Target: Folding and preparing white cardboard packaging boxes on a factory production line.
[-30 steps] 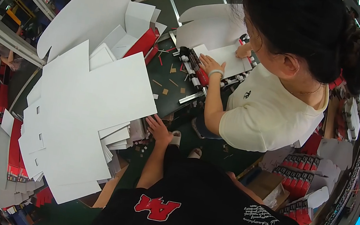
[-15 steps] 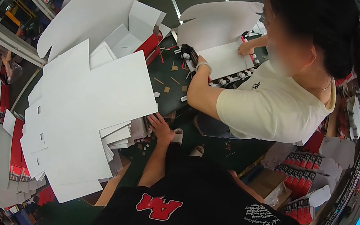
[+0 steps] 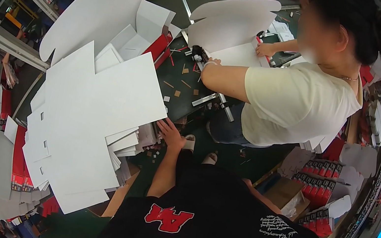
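Observation:
My left hand [image 3: 171, 134] has its fingers stretched out at the near right corner of a stack of white die-cut cardboard sheets [image 3: 103, 100], seemingly touching the edge. Below that corner, folded white card pieces [image 3: 125, 144] stick out from under the top sheet. Part of my right forearm [image 3: 263, 196] shows beside my black shirt; the hand itself is hidden. Behind the stack stands a partly folded carton, white inside and red outside [image 3: 159, 50], with a large rounded white flap [image 3: 92, 14].
A co-worker in a cream shirt [image 3: 297, 106] handles a white carton [image 3: 238, 54] in a metal frame with black parts at the green table [image 3: 173, 104]. Cardboard scraps lie on it. Stacked red-and-white cartons [image 3: 315, 181] stand at right, more [image 3: 19, 161] at left.
The co-worker has shifted right and back, uncovering metal bars at the table edge. At the far left, another person's flat carton now shows its printed red-and-black side. My left hand stays put.

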